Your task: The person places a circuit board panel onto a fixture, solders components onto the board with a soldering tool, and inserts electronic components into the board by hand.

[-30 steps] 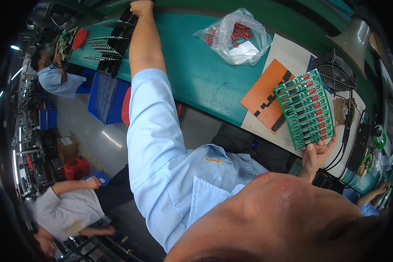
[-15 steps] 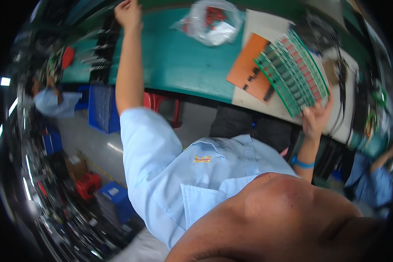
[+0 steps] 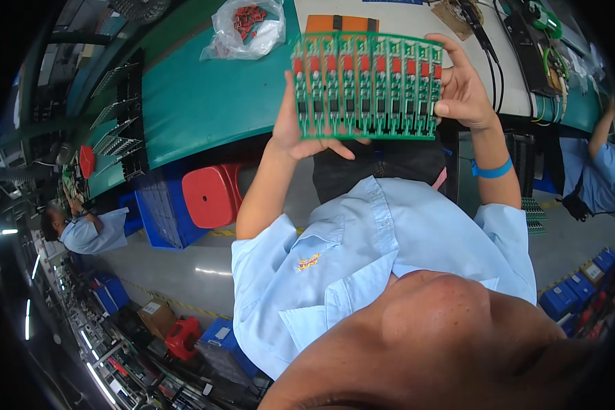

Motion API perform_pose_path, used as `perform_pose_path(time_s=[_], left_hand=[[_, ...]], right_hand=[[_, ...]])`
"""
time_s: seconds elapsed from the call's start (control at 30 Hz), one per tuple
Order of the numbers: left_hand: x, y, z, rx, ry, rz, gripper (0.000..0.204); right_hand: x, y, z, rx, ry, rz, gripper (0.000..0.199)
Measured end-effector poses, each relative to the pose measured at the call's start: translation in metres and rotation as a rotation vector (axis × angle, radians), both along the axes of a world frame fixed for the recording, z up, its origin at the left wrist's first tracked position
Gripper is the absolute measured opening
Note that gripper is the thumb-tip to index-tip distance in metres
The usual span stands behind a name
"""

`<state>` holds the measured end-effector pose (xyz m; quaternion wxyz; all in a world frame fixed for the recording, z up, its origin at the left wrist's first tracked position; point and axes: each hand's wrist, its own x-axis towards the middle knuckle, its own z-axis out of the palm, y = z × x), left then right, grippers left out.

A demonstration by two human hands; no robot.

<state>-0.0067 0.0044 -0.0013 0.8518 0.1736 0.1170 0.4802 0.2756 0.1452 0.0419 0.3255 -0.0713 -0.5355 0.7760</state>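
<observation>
A green circuit board panel [image 3: 372, 85], made of several narrow strips with red and black components, is held up level in front of me. My right hand [image 3: 468, 92] grips its right edge, thumb in front and fingers around the upper corner. At the lower left corner, my left hand [image 3: 295, 130] holds the panel, its thumb up along the left edge and its fingers below and behind. Beyond the panel lies an orange plate [image 3: 321, 25] with dark clips, partly covered by it. A clear plastic bag [image 3: 219, 48] of small red components [image 3: 249, 20] rests on the bench.
The green bench top [image 3: 191, 92] runs left to a black rack [image 3: 133, 123] of upright boards. Cables [image 3: 492, 58] and a dark device [image 3: 529, 55] stand on the right. A red stool [image 3: 212, 196] and blue crate [image 3: 158, 212] are below. Other people work at either side.
My left hand has come from the far left to the panel's left end. The panel, tilted before, is now level between both hands. My view has turned.
</observation>
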Motion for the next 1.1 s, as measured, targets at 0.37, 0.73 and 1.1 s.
perform_pose_path(time_s=[0.37,0.73,1.1], left_hand=[[0.042,-0.042,-0.005,-0.135,-0.066,-0.046,0.127],[0.047,-0.085,-0.012,-0.051,-0.301,0.136,0.133],[0.004,-0.089,-0.020,0.194,-0.513,0.219,0.141]], right_hand=[[-0.012,-0.013,0.017,0.035,-0.290,0.469,0.094],[-0.036,-0.027,0.066,0.644,-0.321,0.084,0.054],[-0.050,-0.109,0.141,0.977,-0.259,-0.176,0.030]])
